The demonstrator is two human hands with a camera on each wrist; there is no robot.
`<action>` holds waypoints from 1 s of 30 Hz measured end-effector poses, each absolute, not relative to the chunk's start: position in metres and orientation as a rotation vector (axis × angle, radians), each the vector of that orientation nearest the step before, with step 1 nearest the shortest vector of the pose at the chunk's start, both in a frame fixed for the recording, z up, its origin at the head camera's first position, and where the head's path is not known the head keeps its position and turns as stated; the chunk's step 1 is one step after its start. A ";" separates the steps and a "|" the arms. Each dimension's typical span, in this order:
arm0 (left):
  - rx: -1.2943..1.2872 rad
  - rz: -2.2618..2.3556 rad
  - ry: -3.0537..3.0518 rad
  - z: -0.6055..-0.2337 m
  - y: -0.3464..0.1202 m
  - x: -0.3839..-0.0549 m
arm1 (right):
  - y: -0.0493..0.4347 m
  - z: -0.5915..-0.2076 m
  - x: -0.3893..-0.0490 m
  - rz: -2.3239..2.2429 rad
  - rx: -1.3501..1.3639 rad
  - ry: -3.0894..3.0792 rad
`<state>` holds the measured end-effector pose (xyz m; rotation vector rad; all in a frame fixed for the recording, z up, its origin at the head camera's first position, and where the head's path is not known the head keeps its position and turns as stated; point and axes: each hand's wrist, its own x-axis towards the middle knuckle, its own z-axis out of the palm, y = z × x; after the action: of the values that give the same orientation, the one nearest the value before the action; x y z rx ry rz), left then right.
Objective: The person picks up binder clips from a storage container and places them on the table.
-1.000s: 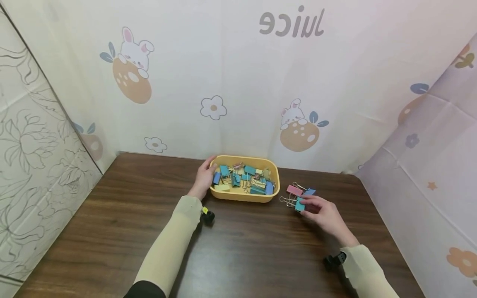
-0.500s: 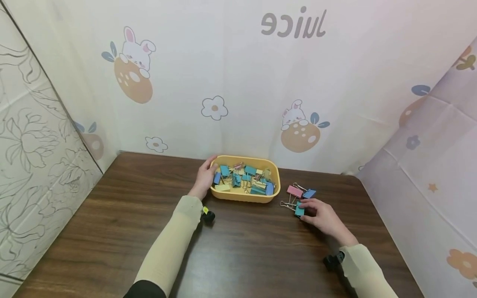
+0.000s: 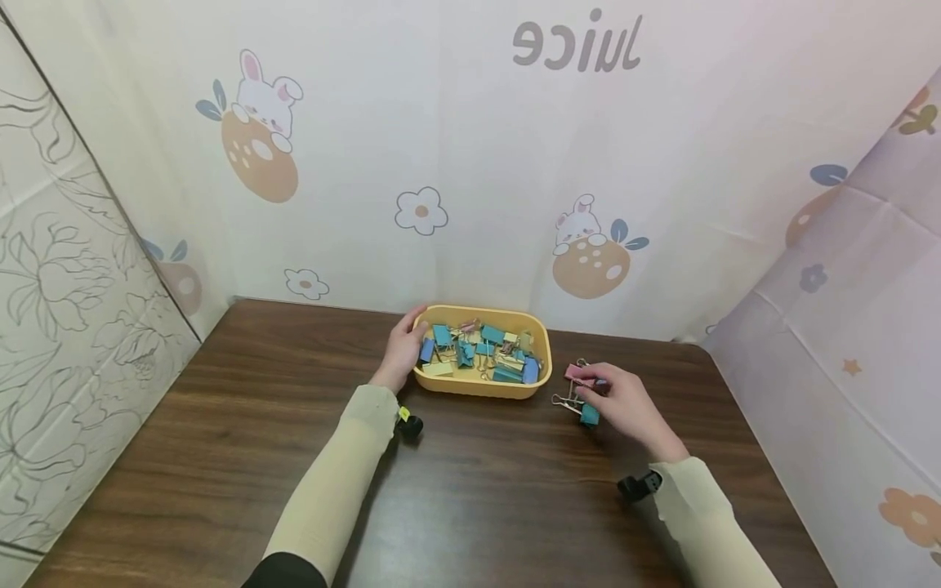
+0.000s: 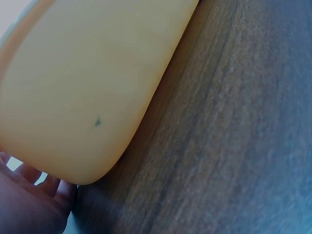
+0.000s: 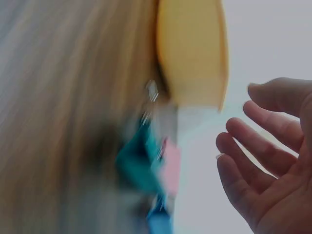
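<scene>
Fingers of right hand [image 3: 625, 400] spread near binder clips [image 3: 590, 415]; left hand [image 3: 400, 353] touching yellow basket [image 3: 481, 386], grip unclear.

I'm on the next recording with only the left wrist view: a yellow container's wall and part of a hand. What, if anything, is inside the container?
Observer: The head view shows that the yellow container holds a pile of binder clips in several colours, teal, blue and pale yellow among them.

Reviewer: My picture doesn't show the other hand. Where is it?

Observer: The right hand is to the right of the container in the head view, close to three loose clips on the brown table: a teal clip, a pink clip and a blue clip.
</scene>
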<state>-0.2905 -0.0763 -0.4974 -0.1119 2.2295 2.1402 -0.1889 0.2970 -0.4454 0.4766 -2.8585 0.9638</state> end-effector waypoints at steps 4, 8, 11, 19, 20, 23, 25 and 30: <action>-0.102 2.141 2.225 -0.497 -0.074 -0.290 | 0.275 -0.435 -0.196 1.093 0.446 -2.848; -0.087 2.144 2.220 -0.497 -0.073 -0.290 | 0.251 -0.432 -0.203 1.152 0.446 -2.814; -0.073 2.136 2.215 -0.497 -0.074 -0.290 | 0.233 -0.434 -0.213 1.158 0.490 -2.788; -0.095 2.145 2.219 -0.495 -0.083 -0.288 | 0.181 -0.445 -0.246 1.131 0.655 -2.825; -0.097 2.139 2.219 -0.494 -0.083 -0.287 | 0.176 -0.446 -0.250 1.123 0.684 -2.836; -0.091 2.123 2.218 -0.493 -0.082 -0.287 | 0.164 -0.451 -0.257 1.112 0.733 -2.875; -0.087 2.113 2.215 -0.493 -0.081 -0.287 | 0.159 -0.453 -0.261 1.118 0.737 -2.907; -0.082 2.115 2.208 -0.494 -0.078 -0.287 | 0.153 -0.459 -0.268 1.118 0.726 -2.975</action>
<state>-0.2871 -0.0777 -0.4935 -0.0821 2.2077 2.1151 -0.2678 0.1527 -0.4589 0.7258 -2.9753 1.1180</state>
